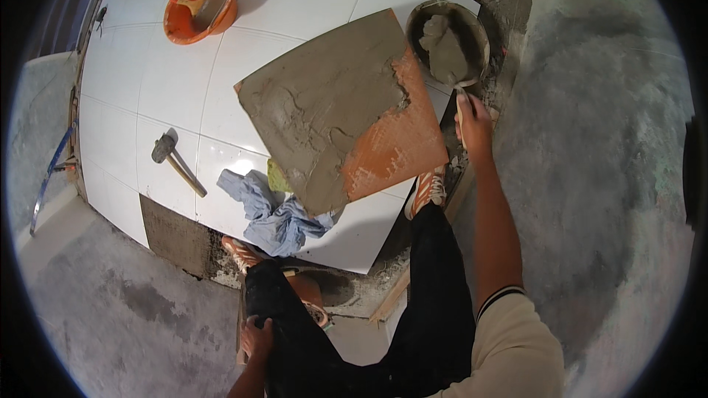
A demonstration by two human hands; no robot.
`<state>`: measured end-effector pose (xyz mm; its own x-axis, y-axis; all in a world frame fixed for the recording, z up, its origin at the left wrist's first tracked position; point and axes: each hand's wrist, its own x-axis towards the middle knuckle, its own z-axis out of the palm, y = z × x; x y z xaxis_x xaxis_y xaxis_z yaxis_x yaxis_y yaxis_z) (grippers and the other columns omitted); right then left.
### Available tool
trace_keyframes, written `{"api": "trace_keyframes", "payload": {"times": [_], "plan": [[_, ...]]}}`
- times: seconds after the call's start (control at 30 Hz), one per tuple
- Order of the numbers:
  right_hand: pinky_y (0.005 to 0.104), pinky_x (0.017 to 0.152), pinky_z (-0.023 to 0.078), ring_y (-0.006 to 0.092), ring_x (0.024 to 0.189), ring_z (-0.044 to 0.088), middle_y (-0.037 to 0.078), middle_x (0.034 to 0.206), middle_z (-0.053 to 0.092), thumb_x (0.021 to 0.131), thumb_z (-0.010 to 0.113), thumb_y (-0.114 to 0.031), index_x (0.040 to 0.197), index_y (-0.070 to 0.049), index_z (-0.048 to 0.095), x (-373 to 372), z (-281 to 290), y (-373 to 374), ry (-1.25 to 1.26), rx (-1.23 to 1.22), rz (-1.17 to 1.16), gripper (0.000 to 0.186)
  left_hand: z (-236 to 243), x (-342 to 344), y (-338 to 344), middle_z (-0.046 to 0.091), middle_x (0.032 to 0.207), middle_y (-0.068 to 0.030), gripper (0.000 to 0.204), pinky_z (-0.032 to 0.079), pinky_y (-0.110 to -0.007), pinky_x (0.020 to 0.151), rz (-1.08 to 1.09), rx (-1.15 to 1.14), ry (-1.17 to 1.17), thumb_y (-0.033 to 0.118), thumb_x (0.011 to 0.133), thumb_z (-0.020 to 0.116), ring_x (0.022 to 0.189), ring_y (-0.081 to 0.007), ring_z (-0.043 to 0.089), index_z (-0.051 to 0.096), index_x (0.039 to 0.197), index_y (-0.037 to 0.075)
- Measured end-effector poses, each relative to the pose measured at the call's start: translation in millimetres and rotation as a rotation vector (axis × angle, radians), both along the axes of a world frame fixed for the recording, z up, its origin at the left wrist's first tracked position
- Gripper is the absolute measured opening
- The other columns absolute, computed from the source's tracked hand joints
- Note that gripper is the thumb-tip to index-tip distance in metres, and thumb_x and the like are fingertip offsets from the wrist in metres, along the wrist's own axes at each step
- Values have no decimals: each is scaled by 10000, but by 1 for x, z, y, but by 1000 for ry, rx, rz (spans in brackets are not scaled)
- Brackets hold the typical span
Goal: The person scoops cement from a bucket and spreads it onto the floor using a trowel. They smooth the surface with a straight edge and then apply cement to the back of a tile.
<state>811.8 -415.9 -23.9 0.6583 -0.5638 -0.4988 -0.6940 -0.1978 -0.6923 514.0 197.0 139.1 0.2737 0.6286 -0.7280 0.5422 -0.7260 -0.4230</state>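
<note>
My right hand [474, 127] is closed round the handle of a trowel [447, 55]. Its blade, loaded with grey mortar, is over the dark round bucket [483, 40] at the far right. Left of that hand lies a large square tile [398, 149], its orange-brown back facing up. Wet grey mortar [317, 96] coats most of this back, while the right-hand corner is bare with thin smears. My left hand [256, 335] rests on my left leg by the knee, holding nothing, fingers spread on the dark trousers.
White tiles [173, 77] cover the floor beneath. An orange bucket [221, 18] stands far left, and a mallet [169, 155] lies nearer. A blue-grey cloth [276, 225] is crumpled by the tile's near corner. A wooden strip [391, 296] runs between my legs.
</note>
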Motion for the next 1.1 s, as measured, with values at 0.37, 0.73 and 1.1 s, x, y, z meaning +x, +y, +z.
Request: {"api": "trace_keyframes", "payload": {"times": [0.37,0.73,1.1], "plan": [[433,965,554,373,1108,705,173,1220,724,1042,638,-331,1391,-44,663,-164,54,199,-73,-668,200,452,29,37,141,732,1235,-222,495,526,-516,1006,36,-136,-386,411,906,767,1179,-431,684,742,1259,64],[380,515,512,197,505,591,81,749,625,1115,489,-475,1203,-46,676,-213,24,233,265,141,-41,476,29,7,188,756,1201,-243,499,532,-489,1015,105,-272,-459,391,905,757,1155,-432,708,747,1258,38],[452,656,534,306,665,672,131,760,644,1107,539,-437,1171,-37,677,-206,29,149,73,-84,210,428,28,-40,70,624,1381,-163,429,492,-505,1076,-2,-204,-225,406,908,765,1316,-395,577,751,1229,121]]}}
